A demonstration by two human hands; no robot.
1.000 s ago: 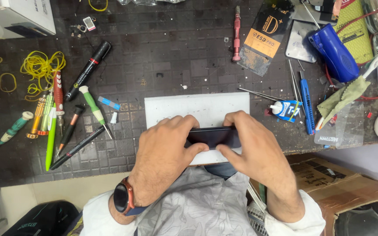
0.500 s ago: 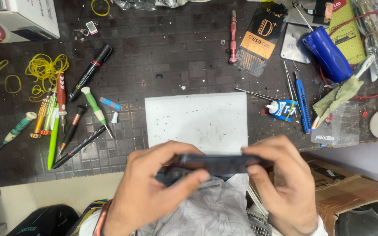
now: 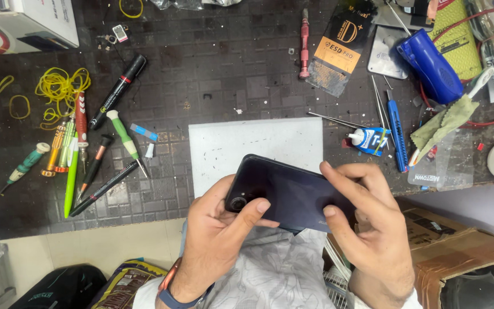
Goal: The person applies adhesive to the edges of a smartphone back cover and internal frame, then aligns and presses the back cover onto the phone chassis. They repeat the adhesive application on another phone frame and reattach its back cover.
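Dark phone (image 3: 293, 191), back side up, sits lower centre of frame above the white mat (image 3: 247, 143) on the bench (image 3: 212, 68), left hand (image 3: 218, 240) fingers gripping its camera end, right hand (image 3: 373, 229) fingers pinching the other end.

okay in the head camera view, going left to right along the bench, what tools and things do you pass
Green-handled screwdriver → yellow rubber bands → black marker → white mat → dark phone held by the left hand and right hand → red screwdriver → glue tube → blue pry tool → blue cylindrical tool.
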